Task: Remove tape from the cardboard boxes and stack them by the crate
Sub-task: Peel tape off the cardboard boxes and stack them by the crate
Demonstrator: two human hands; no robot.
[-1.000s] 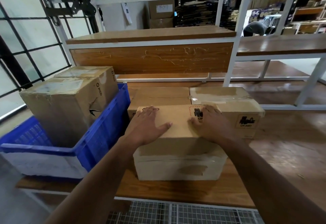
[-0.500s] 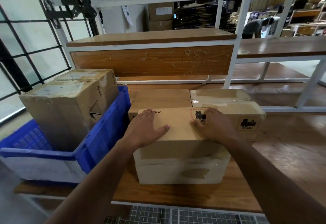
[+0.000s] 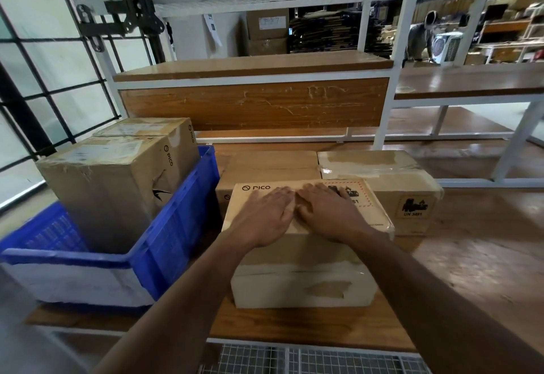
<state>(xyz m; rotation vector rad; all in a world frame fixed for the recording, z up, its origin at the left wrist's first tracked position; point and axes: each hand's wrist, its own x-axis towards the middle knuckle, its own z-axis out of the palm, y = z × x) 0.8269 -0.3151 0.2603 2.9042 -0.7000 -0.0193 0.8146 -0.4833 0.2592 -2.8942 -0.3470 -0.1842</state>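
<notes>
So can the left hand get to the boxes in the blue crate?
Probably yes. The left hand lies flat on the front box, and the crate boxes stand just to its left, tops showing above the blue crate wall, with nothing between them.

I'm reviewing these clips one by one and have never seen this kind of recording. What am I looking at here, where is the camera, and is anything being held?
There is no machine: a person works with bare hands, filmed by one wide-angle camera worn on the head, looking forward and down. The left hand and right hand lie flat, side by side, on top of the nearest brown cardboard box with white tape. Nothing is gripped. That box sits on a wooden table, with two more brown cardboard boxes right behind it. To the left, a blue plastic crate holds two taller brown boxes.
</notes>
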